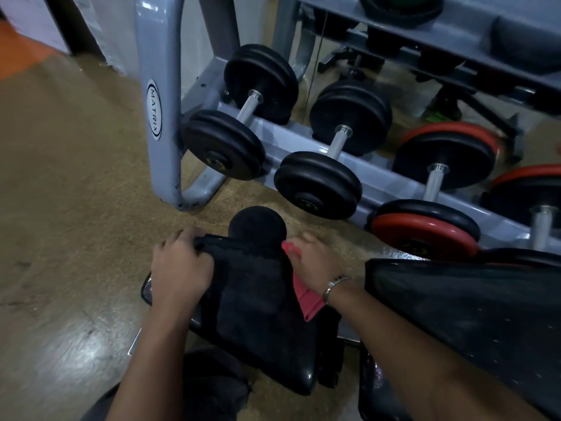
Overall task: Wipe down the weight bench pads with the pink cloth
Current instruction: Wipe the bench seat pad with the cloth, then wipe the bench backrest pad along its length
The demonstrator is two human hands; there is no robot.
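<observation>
Cloth: where the seat pad's right edge runs, the pink cloth lies bunched under the right hand; one cloth.
Right hand: palm down, fingers curled over the cloth, pressing it to the pad; a metal band on the wrist.
Left hand: fingers wrapped round the seat pad's front left corner.
Pads: two, the small seat pad and the long back pad to its right; one round roller just ahead.
Dumbbells: four on the grey rack's lower shelf, two all black, two with red plates.
</observation>
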